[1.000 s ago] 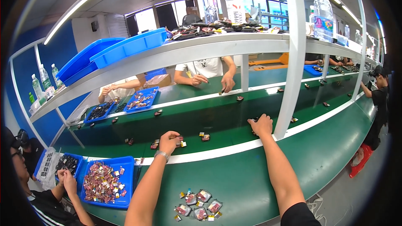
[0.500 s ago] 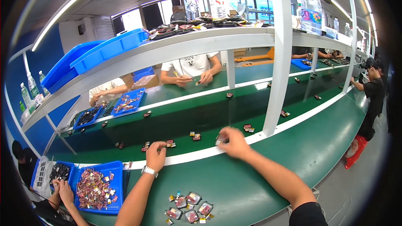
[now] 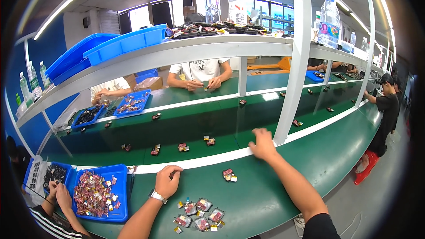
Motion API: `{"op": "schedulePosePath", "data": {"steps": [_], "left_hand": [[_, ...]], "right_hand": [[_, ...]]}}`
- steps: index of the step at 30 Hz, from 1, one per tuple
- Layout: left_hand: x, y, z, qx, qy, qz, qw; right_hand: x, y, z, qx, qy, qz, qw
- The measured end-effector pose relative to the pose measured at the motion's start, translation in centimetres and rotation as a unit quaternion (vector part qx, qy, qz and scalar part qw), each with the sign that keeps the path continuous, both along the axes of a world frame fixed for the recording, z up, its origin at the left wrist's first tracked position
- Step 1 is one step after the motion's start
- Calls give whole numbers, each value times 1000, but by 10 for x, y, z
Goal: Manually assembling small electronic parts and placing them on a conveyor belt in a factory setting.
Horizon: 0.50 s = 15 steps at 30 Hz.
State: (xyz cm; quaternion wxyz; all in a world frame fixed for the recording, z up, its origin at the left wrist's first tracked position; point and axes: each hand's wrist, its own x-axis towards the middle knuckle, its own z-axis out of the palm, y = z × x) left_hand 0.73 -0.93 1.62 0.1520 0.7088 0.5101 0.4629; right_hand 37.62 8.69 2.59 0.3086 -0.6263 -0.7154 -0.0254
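Observation:
My right hand (image 3: 264, 144) is open over the white rail (image 3: 212, 161) beside the conveyor belt, fingers spread and nothing in them. My left hand (image 3: 168, 180) hovers over the near green bench with loosely bent fingers, thumb and forefinger apart, no item visible in it. Between the hands lies a small electronic assembly (image 3: 228, 175), dark-cased with a reddish board and a white-and-yellow tab. Several similar assemblies with clear rounded cases (image 3: 202, 224) form a cluster on the bench below. More small assemblies (image 3: 183, 147) lie spaced along the green belt (image 3: 239, 126).
A blue tray (image 3: 122, 194) of reddish parts stands left of my left arm, near a co-worker's hands (image 3: 59, 190). A white post (image 3: 292, 71) rises beside my right hand. The overhead shelf (image 3: 186, 48) holds bottles and blue bins. Other people sit across the belt.
The assembly under my right hand by the rail now lies released on the near bench. My right hand moved right and spread; my left hand drew back from the belt edge.

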Motion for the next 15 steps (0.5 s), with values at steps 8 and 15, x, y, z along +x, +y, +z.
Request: {"op": "schedulePosePath", "data": {"steps": [8,15], "left_hand": [[-2,1,-5,-40,-22,-1,999],[-6,3,-6,-70,-25,-1,997]], "right_hand": [[11,49,-35,64,7,-151,986],[-14,34,-6,282,11,11,959]]}}
